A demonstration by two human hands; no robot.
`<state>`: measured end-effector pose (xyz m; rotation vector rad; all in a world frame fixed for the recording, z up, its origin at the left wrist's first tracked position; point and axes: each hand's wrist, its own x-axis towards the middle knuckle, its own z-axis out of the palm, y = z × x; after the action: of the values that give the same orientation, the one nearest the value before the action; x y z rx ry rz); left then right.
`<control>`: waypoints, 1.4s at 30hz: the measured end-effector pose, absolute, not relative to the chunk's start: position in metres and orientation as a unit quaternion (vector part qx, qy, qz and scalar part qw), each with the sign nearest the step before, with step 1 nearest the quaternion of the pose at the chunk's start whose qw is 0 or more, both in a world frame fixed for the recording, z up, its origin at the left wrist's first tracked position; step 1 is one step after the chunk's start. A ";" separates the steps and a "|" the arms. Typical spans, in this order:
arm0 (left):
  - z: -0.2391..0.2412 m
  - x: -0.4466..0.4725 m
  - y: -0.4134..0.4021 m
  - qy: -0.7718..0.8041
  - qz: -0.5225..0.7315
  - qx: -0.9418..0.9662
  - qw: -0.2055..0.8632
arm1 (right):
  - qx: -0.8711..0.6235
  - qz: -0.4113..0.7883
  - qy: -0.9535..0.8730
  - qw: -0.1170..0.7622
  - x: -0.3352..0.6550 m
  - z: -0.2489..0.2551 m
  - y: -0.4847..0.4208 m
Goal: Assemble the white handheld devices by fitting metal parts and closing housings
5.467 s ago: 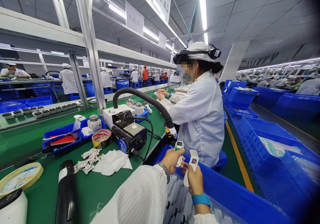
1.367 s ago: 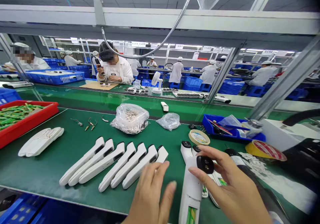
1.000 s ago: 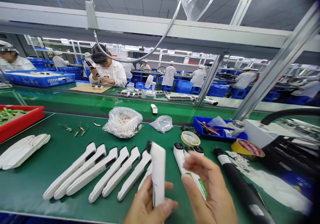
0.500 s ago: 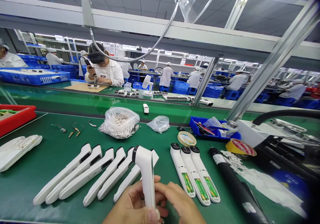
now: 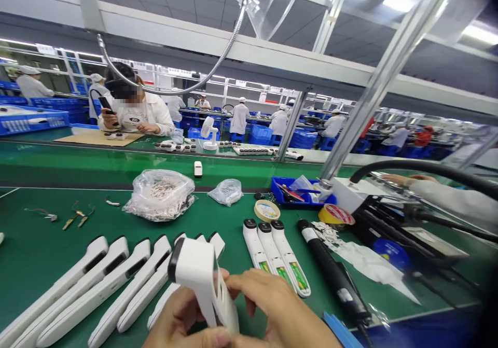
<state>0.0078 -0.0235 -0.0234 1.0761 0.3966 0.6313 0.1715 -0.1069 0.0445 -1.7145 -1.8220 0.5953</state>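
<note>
- Your left hand (image 5: 182,319) and right hand (image 5: 272,314) are both closed around one white thermometer (image 5: 200,280) at the bottom edge of the view; it stands tilted, dark tip up and to the left, with your fingers wrapped on its lower half.
- Just behind it lies a row of six white thermometers (image 5: 97,291) on the green bench (image 5: 35,244), side by side and touching, tips pointing up and right.
- To the right of your hands lie three open thermometers (image 5: 274,252), packed together, with green boards showing inside.
- Beside those lies one black rod-shaped tool (image 5: 330,270), and past it one white cloth (image 5: 365,262).
- Farther back you have one tape roll (image 5: 266,210), one yellow roll (image 5: 336,215) and one blue tray (image 5: 284,190).
- Two clear bags (image 5: 161,195) of small parts sit mid-bench, the smaller to the right.
- Across the line, one person (image 5: 134,112) in white sits facing you.
</note>
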 end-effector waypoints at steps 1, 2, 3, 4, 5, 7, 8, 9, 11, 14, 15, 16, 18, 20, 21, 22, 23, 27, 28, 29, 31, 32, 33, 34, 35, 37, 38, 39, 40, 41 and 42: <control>-0.019 0.010 -0.021 0.192 0.296 0.515 0.782 | -0.647 0.216 -0.680 0.270 0.174 0.048 -0.103; -0.015 0.012 -0.019 0.190 0.297 0.525 0.775 | -0.654 0.216 -0.674 0.266 0.176 0.052 -0.099; -0.011 0.014 -0.016 0.180 0.296 0.531 0.774 | -0.654 0.232 -0.667 0.270 0.178 0.055 -0.095; -0.008 0.017 -0.014 0.163 0.291 0.532 0.778 | -0.642 0.269 -0.659 0.284 0.180 0.056 -0.090; -0.005 0.020 -0.011 0.146 0.284 0.529 0.786 | -0.622 0.320 -0.644 0.309 0.180 0.057 -0.086; -0.001 0.026 -0.006 0.122 0.261 0.521 0.804 | -0.563 0.427 -0.602 0.372 0.179 0.054 -0.079; 0.000 0.028 -0.003 0.119 0.248 0.515 0.812 | -0.528 0.475 -0.579 0.400 0.177 0.051 -0.077; 0.002 0.030 0.000 0.122 0.236 0.507 0.820 | -0.495 0.518 -0.555 0.422 0.176 0.046 -0.075; 0.003 0.034 0.006 0.122 0.209 0.495 0.835 | -0.437 0.577 -0.513 0.461 0.172 0.032 -0.071; 0.005 0.041 0.014 0.116 0.174 0.486 0.848 | -0.369 0.604 -0.476 0.522 0.165 0.009 -0.064; 0.006 0.044 0.016 0.139 0.180 0.492 0.841 | -0.358 0.592 -0.471 0.547 0.162 0.004 -0.061; 0.007 0.047 0.018 0.174 0.197 0.499 0.826 | -0.355 0.579 -0.465 0.569 0.159 -0.001 -0.059; 0.008 0.055 0.018 0.256 0.260 0.519 0.773 | -0.383 0.543 -0.448 0.598 0.152 -0.005 -0.053; 0.009 0.060 0.016 0.309 0.340 0.541 0.704 | -0.461 0.478 -0.440 0.604 0.144 -0.005 -0.049; 0.009 0.062 0.014 0.316 0.378 0.550 0.674 | -0.503 0.432 -0.444 0.602 0.141 -0.005 -0.047; 0.008 0.064 0.012 0.318 0.414 0.560 0.643 | -0.538 0.381 -0.453 0.600 0.137 -0.005 -0.045; 0.006 0.065 0.010 0.317 0.445 0.570 0.614 | -0.560 0.333 -0.465 0.599 0.134 -0.005 -0.043; -0.001 0.065 0.010 0.300 0.505 0.600 0.543 | -0.583 0.250 -0.498 0.591 0.129 -0.010 -0.036; -0.002 0.065 0.011 0.300 0.510 0.604 0.534 | -0.586 0.251 -0.500 0.586 0.129 -0.010 -0.035; -0.002 0.065 0.012 0.303 0.512 0.606 0.528 | -0.589 0.255 -0.500 0.582 0.130 -0.011 -0.033; -0.001 0.065 0.015 0.317 0.506 0.604 0.529 | -0.592 0.274 -0.489 0.579 0.133 -0.010 -0.030; 0.001 0.066 0.017 0.325 0.496 0.601 0.536 | -0.592 0.289 -0.483 0.577 0.134 -0.009 -0.029; 0.003 0.066 0.019 0.332 0.482 0.598 0.548 | -0.591 0.307 -0.476 0.575 0.135 -0.008 -0.028; 0.004 0.067 0.020 0.339 0.464 0.593 0.564 | -0.590 0.324 -0.470 0.572 0.137 -0.007 -0.027; 0.006 0.067 0.020 0.345 0.444 0.589 0.581 | -0.588 0.339 -0.466 0.568 0.137 -0.006 -0.026; 0.009 0.068 0.021 0.356 0.404 0.575 0.615 | -0.585 0.363 -0.460 0.562 0.139 -0.005 -0.025; 0.010 0.068 0.021 0.362 0.386 0.566 0.632 | -0.584 0.371 -0.455 0.561 0.140 -0.005 -0.025; 0.011 0.069 0.021 0.368 0.370 0.557 0.647 | -0.584 0.378 -0.449 0.560 0.141 -0.006 -0.025; 0.011 0.069 0.021 0.373 0.353 0.547 0.661 | -0.585 0.383 -0.443 0.561 0.142 -0.006 -0.024; 0.010 0.069 0.021 0.378 0.338 0.537 0.674 | -0.585 0.389 -0.436 0.562 0.143 -0.007 -0.023; 0.010 0.070 0.022 0.381 0.327 0.528 0.685 | -0.584 0.396 -0.429 0.565 0.145 -0.009 -0.022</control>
<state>0.0699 0.0222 0.0096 1.1827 0.8541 0.7327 0.1448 -0.0216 -0.0087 -1.3738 -1.0083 0.9313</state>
